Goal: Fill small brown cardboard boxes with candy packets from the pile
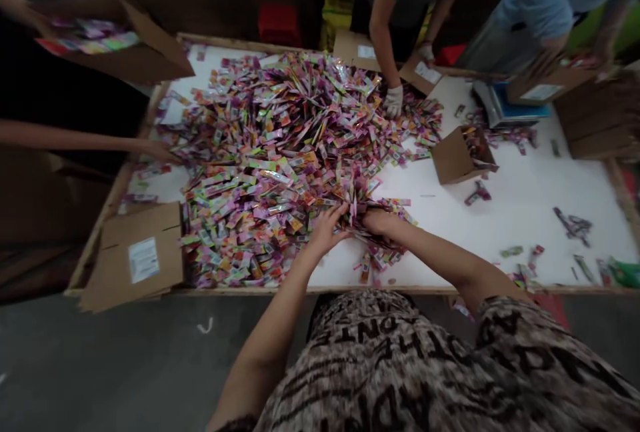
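A big heap of small colourful packets [280,145], mostly pink, purple and green, covers the left and middle of a white table [520,205]. My left hand [326,227] rests at the heap's near edge, fingers curved round a bunch of packets. My right hand [376,220] is closed on the same upright bunch of packets [356,204] from the other side. Both forearms reach in from the table's front edge.
A cardboard box [135,255] lies at the front left corner and a small open box [457,155] stands right of the heap. A gloved hand [394,100] of another person works at the far side. Other arms reach in from the left; more boxes stand far right.
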`<state>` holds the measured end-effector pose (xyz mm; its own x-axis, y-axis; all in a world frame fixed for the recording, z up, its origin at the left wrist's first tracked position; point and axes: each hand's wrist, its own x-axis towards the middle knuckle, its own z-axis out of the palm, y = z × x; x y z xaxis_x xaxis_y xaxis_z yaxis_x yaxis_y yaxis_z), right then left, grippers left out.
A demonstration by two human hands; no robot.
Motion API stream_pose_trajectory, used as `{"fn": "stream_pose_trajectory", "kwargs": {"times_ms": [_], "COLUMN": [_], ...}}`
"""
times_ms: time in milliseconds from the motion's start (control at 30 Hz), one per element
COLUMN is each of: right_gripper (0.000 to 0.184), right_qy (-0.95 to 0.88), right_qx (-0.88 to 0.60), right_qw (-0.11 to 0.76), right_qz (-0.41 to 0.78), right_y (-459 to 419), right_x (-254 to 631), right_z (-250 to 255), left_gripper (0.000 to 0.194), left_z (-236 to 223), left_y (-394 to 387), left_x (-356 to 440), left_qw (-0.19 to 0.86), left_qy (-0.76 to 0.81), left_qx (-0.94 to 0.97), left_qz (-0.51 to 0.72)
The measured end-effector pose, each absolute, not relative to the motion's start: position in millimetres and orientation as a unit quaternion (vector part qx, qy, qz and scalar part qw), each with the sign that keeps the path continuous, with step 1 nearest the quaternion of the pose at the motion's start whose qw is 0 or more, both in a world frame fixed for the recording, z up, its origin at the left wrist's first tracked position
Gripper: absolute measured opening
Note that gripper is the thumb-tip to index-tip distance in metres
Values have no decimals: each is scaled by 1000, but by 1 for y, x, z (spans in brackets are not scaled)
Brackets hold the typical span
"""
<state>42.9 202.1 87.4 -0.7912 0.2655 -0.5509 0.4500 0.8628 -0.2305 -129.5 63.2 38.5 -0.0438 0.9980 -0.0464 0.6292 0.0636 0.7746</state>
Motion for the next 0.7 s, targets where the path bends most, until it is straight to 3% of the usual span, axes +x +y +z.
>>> {"fn": "stream_pose_trajectory", "kwargs": {"times_ms": [133,233,300,367,433,500,567,700], "right_gripper": [27,34,56,74,69,47,31,36], "right_qy": [932,926,882,821,798,820,839,835], "right_qx": [205,290,415,521,542,496,443,407], "right_qw": [246,168,136,133,144,155,188,259], "right_qz": [-170,-171,-177,-193,-219,-239,-252,-263], "right_y": [215,211,201,189,177,170,167,170], "right_x": [75,117,138,146,140,123,102,63], "right_z": [132,150,144,126,105,86,71,43], "left_gripper": [69,99,123,128,103,64,38,30], "left_z": [43,49,57,66,74,74,64,24], "left_y": [86,107,126,146,161,169,169,164], "left_x": [-146,-153,-152,-145,-133,-120,-106,-81], "left_qw": [308,359,369,361,345,339,379,489], "left_qy": [649,632,632,631,609,572,565,614], "left_qx": [632,606,604,638,698,745,732,618], "left_qz": [289,322,314,253,152,41,-34,-45]}}
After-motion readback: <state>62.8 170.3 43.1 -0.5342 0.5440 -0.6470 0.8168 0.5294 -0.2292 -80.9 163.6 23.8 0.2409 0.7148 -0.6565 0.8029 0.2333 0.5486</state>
